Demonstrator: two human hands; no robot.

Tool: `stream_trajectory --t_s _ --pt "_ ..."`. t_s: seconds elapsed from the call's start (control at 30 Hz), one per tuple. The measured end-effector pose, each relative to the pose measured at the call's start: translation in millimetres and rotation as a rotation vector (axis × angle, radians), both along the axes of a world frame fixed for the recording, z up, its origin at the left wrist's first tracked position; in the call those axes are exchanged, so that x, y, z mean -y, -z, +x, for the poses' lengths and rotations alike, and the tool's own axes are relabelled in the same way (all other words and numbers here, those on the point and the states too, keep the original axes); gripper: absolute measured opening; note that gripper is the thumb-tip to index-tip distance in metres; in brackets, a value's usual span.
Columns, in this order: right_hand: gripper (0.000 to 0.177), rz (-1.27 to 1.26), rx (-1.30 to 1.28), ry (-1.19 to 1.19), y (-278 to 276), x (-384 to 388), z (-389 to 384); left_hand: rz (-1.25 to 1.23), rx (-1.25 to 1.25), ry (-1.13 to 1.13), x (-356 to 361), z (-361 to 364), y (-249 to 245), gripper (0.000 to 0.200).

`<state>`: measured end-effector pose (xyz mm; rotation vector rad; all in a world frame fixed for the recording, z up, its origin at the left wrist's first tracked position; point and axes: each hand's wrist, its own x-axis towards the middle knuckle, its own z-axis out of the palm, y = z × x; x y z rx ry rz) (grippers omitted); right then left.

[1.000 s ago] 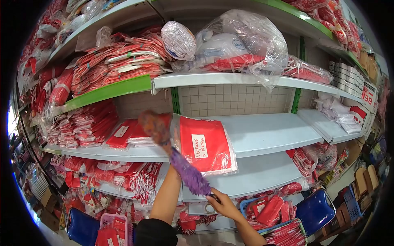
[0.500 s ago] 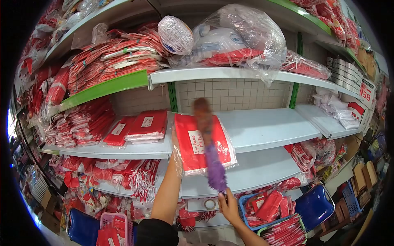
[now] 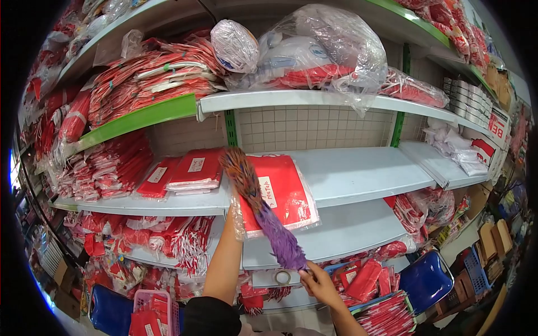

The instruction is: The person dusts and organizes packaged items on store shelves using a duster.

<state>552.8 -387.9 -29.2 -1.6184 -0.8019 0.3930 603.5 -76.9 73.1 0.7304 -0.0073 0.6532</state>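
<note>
A plastic-wrapped red package point(image 3: 288, 193) with a handwritten white label is held up at the middle shelf. My left hand point(image 3: 232, 204) grips its left edge, the fingers mostly hidden behind the package and duster. Low at the centre, my right hand point(image 3: 319, 284) is closed round the handle of a feather duster point(image 3: 278, 238), purple near the hand and brown-orange at the tip. The duster slants up to the left, across the package's label and left side.
Stacked red packages point(image 3: 196, 171) lie on the middle shelf point(image 3: 358, 173), left of the held one. Above, the upper shelf edge point(image 3: 291, 99) carries bulky plastic bags point(image 3: 336, 50). Below are hanging red-white goods, a tape roll point(image 3: 282, 277), a pink basket point(image 3: 175, 311) and a blue chair point(image 3: 428, 280).
The duster's tip has swung left, from the package's middle to its upper left corner. My right hand has moved slightly right and down. The package remains held in my left hand.
</note>
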Motion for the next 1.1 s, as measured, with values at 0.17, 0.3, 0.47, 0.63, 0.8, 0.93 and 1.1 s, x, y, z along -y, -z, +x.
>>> stream_trajectory --t_s 0.17,0.3,0.47,0.63,0.8,0.93,1.1 --pt "0.027 0.069 0.064 0.276 3 -23 38 0.005 -0.004 -0.005 -1 -1 -2 0.052" --pt "0.029 -0.016 -0.052 -0.162 -30 -25 52 0.004 -0.002 -0.009 0 -1 -4 0.052" --pt "0.025 0.049 0.347 0.269 -32 -45 79 0.013 -0.014 -0.013 -2 -1 -5 0.052" --pt "0.027 -0.025 0.227 0.081 -46 -29 67 0.015 -0.017 -0.017 -3 -1 -3 0.052" --pt "0.028 0.075 0.160 0.193 -2 -22 64 0.015 -0.021 -0.019 -2 1 -3 0.053" --pt "0.031 -0.011 0.321 0.410 29 -25 25 0.015 -0.021 -0.021 -2 2 -3 0.053" --pt "0.029 0.052 0.440 0.311 53 -14 12 0.024 -0.023 -0.018 1 2 -3 0.053"
